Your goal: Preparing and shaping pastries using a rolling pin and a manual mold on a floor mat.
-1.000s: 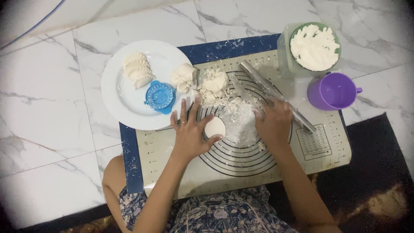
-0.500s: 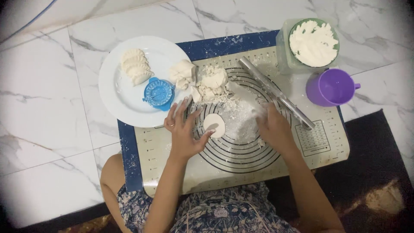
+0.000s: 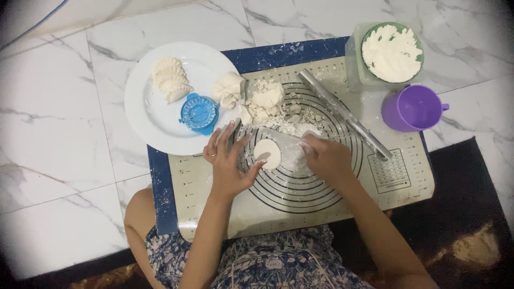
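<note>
A: How many dough pieces are on the go?

B: 1 small flat dough round (image 3: 267, 153) lies on the floury middle of the pastry mat (image 3: 214, 214), inside its printed rings. The left hand (image 3: 227, 163) rests just beside it, palm down, fingers (image 3: 231, 131) spread wide, the thumb touching the round's lower edge. It grips nothing.

A: And the right hand?

B: The right hand (image 3: 326, 158) sits on the mat to the right of the round, fingers curled. A thin pale strip runs from it toward the left hand, past the top of the round, but I cannot tell whether the hand grips it or what it is.

A: What else is on the mat?

B: 1 metal rolling pin (image 3: 342, 114) lies diagonally on the right half, well apart from the round. Beyond the hands sits 1 heap of dough scraps (image 3: 270, 99), too broken up to count.

A: And the plate?

B: 1 white plate (image 3: 147, 115) overlaps the mat's top left corner. On it are 1 blue dumpling press (image 3: 198, 113), a stack of folded dumplings (image 3: 169, 79), about 4 as far as the overlap lets me count, and 1 larger dough lump (image 3: 229, 88) at the plate's right edge.

A: Any containers?

B: 2, both to the upper right: 1 green bowl of white filling (image 3: 391, 51) set in a clear tub, and 1 purple cup (image 3: 412, 108) just below it. Everything rests on a marble floor (image 3: 59, 160).
</note>
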